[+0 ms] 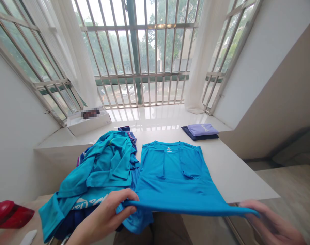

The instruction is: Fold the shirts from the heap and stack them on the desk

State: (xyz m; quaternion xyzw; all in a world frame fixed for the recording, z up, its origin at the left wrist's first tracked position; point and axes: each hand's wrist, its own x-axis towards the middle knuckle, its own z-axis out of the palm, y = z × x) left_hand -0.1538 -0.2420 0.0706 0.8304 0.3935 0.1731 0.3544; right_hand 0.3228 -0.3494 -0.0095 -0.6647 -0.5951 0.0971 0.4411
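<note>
Your left hand (107,212) and right hand (274,223) pinch the blue shirt (179,189) by its low edge, fingers closed, so you seem mid-fold and next likely need an even lift.

The shirt (170,190) lies on the surface (236,173), between the clothes pile (104,163) on its left and, farther back on the right, a folded stack (202,130). Behind the pile, a box (92,124) stands on the windowsill (152,117). The left hand (112,209) and right hand (274,221) are at the shirt's near corners.
</note>
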